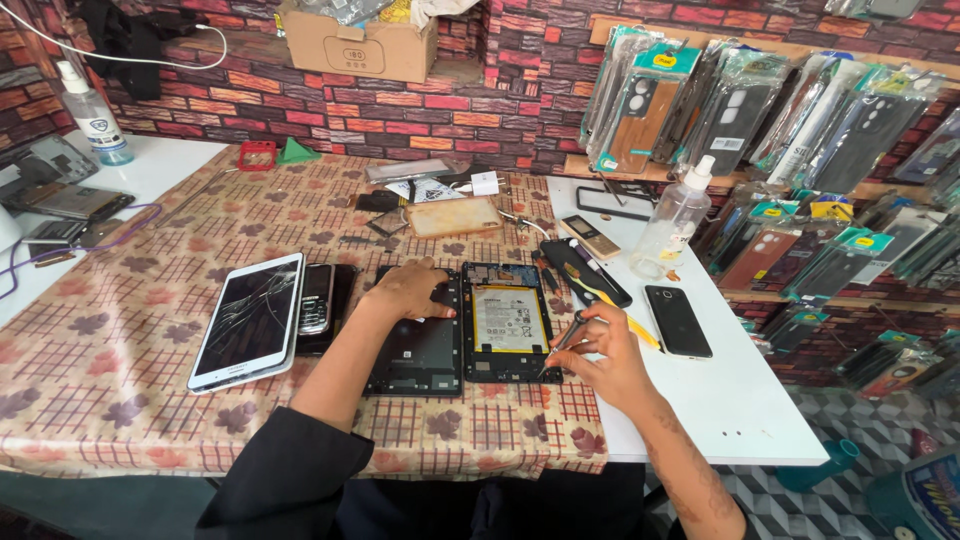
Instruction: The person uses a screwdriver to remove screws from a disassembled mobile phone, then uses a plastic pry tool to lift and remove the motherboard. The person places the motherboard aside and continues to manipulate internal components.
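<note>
Red brick-patterned walls enclose the repair station, and a surface (pixel 120 380) covered with a floral checked cloth carries the work. The landmark is the opened tablet body (pixel 508 322), laid face down near the front edge of the cloth with its pale battery exposed.

Directly left of the opened tablet body, and touching it, lies the detached dark back cover (pixel 418 352). The left hand (pixel 408 290) is pressed flat on the upper part of this cover, fingers spread apart and gripping nothing. At the lower right corner of the opened tablet body, the right hand (pixel 600 358) is positioned with its fingers clamped on a slim screwdriver (pixel 562 340); the tip is directed at the frame edge beside the battery.

Further left of the landmark, a small keypad phone (pixel 317 298) and a white tablet with a cracked screen (pixel 250 320) are set. To its right, on a white extension of the surface, a black smartphone (pixel 678 320) and a clear spray bottle (pixel 676 220) are found. Packaged phone cases (pixel 780 110) are hung behind and to the right.

The step in hand is judged to be work on a fastener at the frame's lower right corner. The next move is judged to call for a steady tool seated squarely, with the body held still.
</note>
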